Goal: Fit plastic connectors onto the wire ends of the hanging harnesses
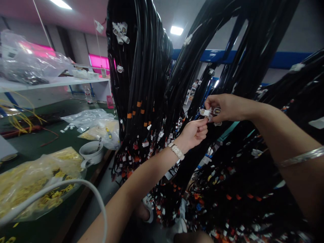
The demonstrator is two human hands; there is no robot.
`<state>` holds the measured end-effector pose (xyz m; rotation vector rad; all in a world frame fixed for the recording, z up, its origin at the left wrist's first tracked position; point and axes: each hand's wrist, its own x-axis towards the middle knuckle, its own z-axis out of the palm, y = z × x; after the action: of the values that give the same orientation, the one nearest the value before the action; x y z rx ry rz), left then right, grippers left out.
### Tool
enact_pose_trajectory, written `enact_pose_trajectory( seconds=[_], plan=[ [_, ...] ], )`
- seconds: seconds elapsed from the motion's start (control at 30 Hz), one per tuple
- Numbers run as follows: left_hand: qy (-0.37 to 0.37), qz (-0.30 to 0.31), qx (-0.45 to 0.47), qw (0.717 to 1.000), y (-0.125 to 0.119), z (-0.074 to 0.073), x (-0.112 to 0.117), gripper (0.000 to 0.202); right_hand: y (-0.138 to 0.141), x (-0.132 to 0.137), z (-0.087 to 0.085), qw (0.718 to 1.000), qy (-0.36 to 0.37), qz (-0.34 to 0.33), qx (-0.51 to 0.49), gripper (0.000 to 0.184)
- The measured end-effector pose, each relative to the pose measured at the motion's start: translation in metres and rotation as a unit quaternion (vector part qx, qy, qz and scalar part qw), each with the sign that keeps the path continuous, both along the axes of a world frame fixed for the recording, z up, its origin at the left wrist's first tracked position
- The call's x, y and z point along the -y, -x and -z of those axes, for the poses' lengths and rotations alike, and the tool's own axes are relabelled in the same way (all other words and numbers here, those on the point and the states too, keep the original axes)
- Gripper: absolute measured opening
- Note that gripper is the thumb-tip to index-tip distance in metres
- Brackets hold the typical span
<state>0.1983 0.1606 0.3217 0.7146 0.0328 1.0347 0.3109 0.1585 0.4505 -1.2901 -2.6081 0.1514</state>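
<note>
My right hand [222, 107] is closed in a pinch around a white plastic connector [206, 112] in front of the hanging cables. From below, my left hand [194, 133] reaches the same connector, its thumb and fingertips pressed together at the connector's lower side. More connectors [217, 111] show by my right fingers, partly hidden by them. Around both hands hang thick bundles of black wire harnesses [141, 67], with orange tape marks and many small white and orange connectors at their lower ends.
At left, a green-topped bench [73, 135] carries a white cup [92, 152] and a clear bag of yellow parts [43, 179]. A white cable [76, 181] arcs across the lower left. Behind stands a white shelf [50, 84] with plastic bags. A blue beam [278, 60] runs behind the harnesses.
</note>
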Motion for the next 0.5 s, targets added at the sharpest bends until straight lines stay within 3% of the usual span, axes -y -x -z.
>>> enact_pose_trajectory(
  seconds=[0.17,0.5],
  plan=[
    [-0.014,-0.018,-0.019,1.0,-0.0008,0.0006,0.0003,0.02,0.0002,0.0013,-0.0022,0.999,0.011,0.016,0.027,0.028],
    [-0.007,-0.028,-0.025,0.999,0.0007,0.0096,-0.0033,0.024,-0.0027,-0.0023,0.0046,0.999,-0.016,-0.013,0.032,0.031]
  ],
)
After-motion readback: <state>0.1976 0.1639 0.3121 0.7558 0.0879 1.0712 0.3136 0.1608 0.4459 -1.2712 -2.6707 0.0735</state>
